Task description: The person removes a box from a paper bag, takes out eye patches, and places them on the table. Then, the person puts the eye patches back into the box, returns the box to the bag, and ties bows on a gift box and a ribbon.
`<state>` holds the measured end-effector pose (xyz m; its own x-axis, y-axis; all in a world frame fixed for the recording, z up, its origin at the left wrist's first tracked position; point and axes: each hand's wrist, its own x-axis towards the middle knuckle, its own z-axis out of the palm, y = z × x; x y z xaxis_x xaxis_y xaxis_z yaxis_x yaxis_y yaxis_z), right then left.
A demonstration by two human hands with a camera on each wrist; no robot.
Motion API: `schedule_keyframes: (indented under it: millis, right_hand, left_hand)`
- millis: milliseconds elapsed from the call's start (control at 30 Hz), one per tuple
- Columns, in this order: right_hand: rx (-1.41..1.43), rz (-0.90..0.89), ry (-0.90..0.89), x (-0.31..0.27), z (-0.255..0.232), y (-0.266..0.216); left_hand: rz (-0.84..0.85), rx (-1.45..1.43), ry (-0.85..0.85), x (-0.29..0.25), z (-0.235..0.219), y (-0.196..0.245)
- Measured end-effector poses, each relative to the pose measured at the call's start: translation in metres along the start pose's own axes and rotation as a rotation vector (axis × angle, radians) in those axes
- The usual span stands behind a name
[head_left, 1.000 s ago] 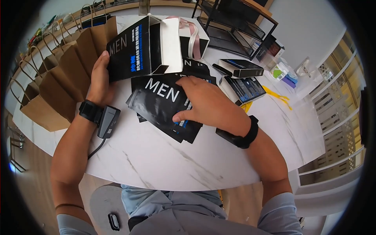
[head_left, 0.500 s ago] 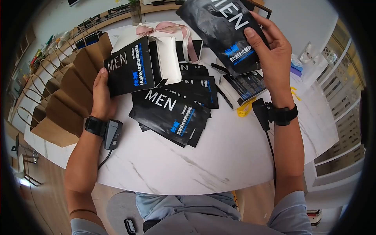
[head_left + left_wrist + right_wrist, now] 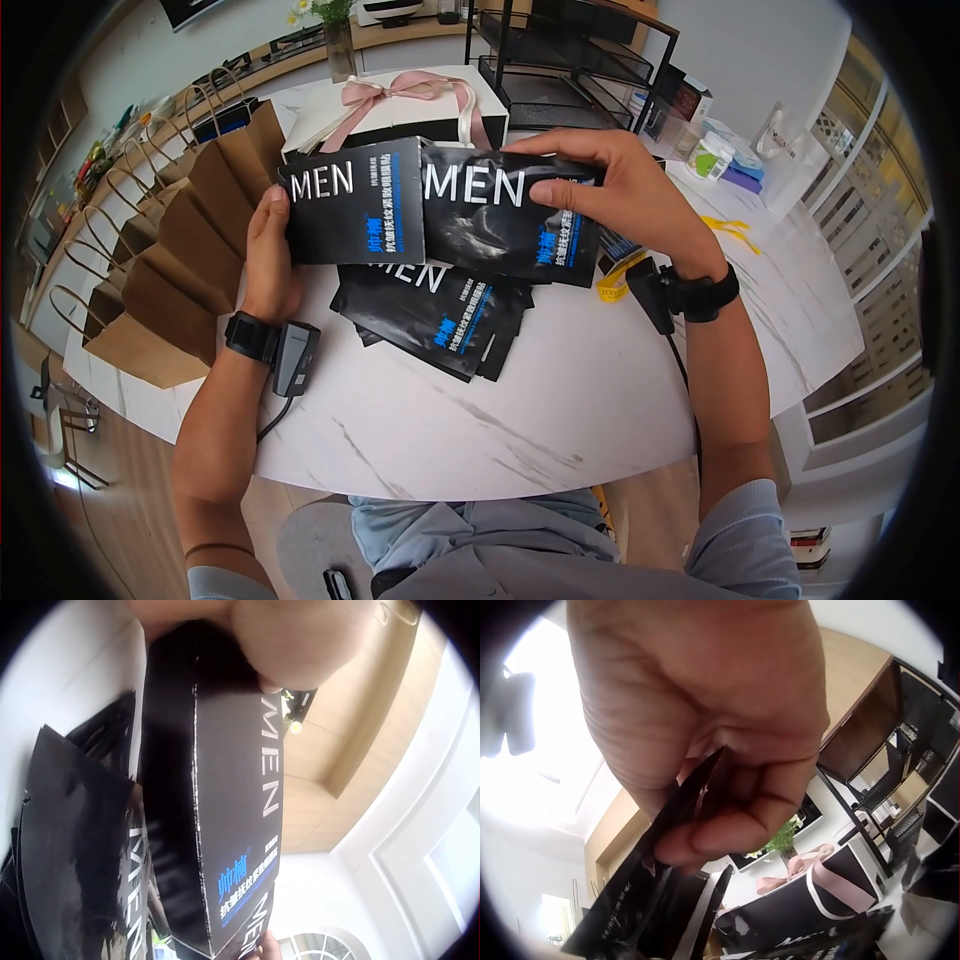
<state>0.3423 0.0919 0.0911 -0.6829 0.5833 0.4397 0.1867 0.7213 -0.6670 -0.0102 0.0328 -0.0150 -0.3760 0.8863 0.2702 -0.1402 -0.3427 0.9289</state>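
Observation:
My left hand (image 3: 268,245) grips a black box (image 3: 345,205) printed MEN by its left side, above the table. With thumb and fingers my right hand (image 3: 625,190) pinches a flat black sachet (image 3: 480,225), also marked MEN. The sachet's left edge meets the right end of the box in the head view. In the right wrist view, the sachet (image 3: 634,900) is seen nearly edge-on under curled fingers. Below both hands, a fanned pile of similar black sachets (image 3: 430,315) lies on the marble-patterned table, partly covered by the box and the held sachet.
Brown paper bags (image 3: 165,285) stand in a row at the left. A white-and-black gift box (image 3: 425,115) with a pink ribbon sits behind the held box. At the back right are a black mesh rack (image 3: 560,115), a small bottle (image 3: 708,162) and yellow ribbon (image 3: 735,230).
My right hand took a sachet from the pile, lifted it up to the right, then brought it left and down to the box's end. The left hand still holds the box, now turned more level.

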Motion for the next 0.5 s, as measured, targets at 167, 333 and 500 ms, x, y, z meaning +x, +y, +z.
schedule_keyframes:
  millis: [167, 333, 500]
  right_hand:
    - [-0.245, 0.054, 0.016, 0.002, 0.008, -0.004]
    - [0.270, 0.283, -0.029, 0.005, 0.022, -0.015]
    - [0.433, 0.142, -0.009, 0.007, 0.055, -0.007]
  left_hand:
    - [-0.009, 0.014, -0.009, -0.001, 0.002, 0.000]
    - [-0.021, -0.044, -0.099, 0.000, 0.000, -0.003]
    - [-0.019, -0.028, -0.093, 0.001, -0.001, -0.005]
